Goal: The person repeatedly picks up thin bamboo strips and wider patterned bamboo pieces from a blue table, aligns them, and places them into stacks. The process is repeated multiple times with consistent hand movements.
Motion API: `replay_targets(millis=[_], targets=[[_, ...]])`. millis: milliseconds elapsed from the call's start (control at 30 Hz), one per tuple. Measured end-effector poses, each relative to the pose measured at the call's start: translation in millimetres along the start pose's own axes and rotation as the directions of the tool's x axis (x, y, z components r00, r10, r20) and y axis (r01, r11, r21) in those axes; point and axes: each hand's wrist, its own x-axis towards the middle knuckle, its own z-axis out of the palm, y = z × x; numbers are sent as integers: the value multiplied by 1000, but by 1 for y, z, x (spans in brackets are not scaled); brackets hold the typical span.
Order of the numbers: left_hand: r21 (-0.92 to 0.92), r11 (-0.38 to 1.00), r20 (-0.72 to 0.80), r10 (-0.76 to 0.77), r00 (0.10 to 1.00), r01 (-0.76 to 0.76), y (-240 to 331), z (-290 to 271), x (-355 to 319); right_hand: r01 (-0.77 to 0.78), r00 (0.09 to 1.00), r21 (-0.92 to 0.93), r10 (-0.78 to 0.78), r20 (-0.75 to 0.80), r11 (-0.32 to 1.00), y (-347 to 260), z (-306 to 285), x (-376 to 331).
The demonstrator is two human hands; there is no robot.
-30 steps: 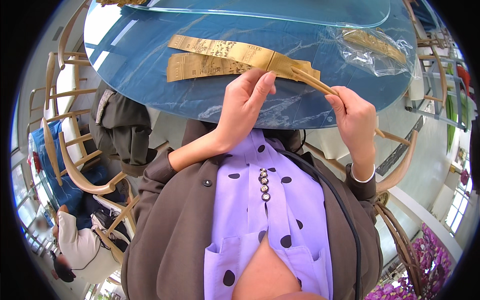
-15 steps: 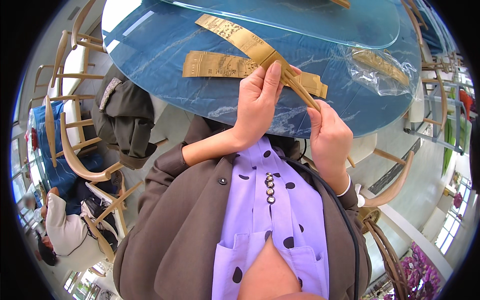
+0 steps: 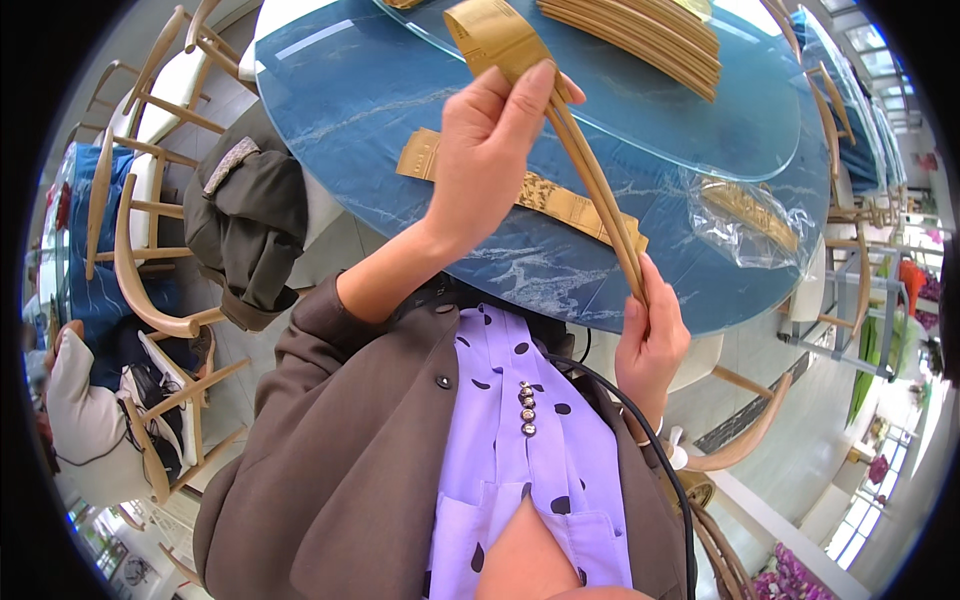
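Worktop (image 3: 380,110): round blue marble-look top w/ glass turntable (image 3: 700,120) at 12 o'clock.
Sleeve stack (image 3: 640,35): gold paper sleeves piled on turntable, 1 o'clock.
Flat sleeve (image 3: 560,200): lies on worktop, centre.
Left hand (image 3: 490,150): closed, pinching gold sleeve (image 3: 495,40) mouth over chopsticks (image 3: 600,200).
Right hand (image 3: 650,340): at 4 o'clock, closed on chopsticks' lower ends.
Tip: keep pair aligned, sleeve mouth open, push straight along axis.
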Motion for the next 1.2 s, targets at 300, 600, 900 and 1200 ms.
replay_targets(millis=[300,600,900,1200], targets=[[-143,953,-52,-275,960,266,-47,15,-26,-148,989,-101,147,-25,984,-5,-1,-49],[311,949,-96,-21,995,49,-69,11,-31,-175,985,-124,172,-30,977,-12,-2,-49],[11,980,-61,-200,978,201,-67,9,-28,-151,988,-117,147,-35,982,-10,0,-49],[-27,940,-25,-341,940,341,-69,20,-39,-156,988,-161,152,-40,975,-12,6,-48]])
